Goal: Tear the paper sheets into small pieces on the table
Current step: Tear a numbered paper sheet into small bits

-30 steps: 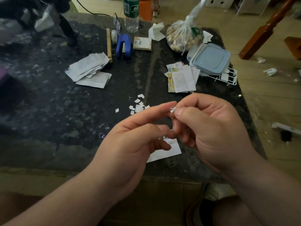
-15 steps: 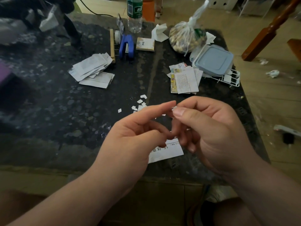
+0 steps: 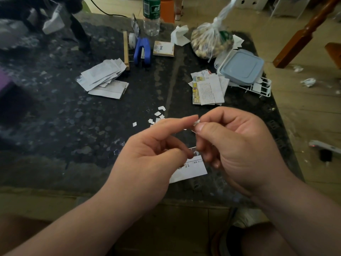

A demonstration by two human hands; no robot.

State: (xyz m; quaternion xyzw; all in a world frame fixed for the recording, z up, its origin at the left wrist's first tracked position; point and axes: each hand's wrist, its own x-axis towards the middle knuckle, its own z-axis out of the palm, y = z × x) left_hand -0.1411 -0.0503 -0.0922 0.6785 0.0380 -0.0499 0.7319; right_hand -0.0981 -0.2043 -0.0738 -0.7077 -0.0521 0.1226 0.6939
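Right hand (image 3: 239, 145) pinching paper scrap (image 3: 196, 123), sheet (image 3: 191, 170) below (printed "15")

paper sheet (image 3: 191, 170) — partly under left hand (image 3: 147, 159) | bottle (image 3: 151, 17) — top cropped

A dark, speckled, stone-topped bench (image 3: 77, 130) fills most of the dim view. Beyond it and to its right lies a pale wooden plank floor (image 3: 310, 115), where a reddish-brown turned wooden post (image 3: 304, 32) slants. A black cable (image 3: 103, 12) trails past the far edge.
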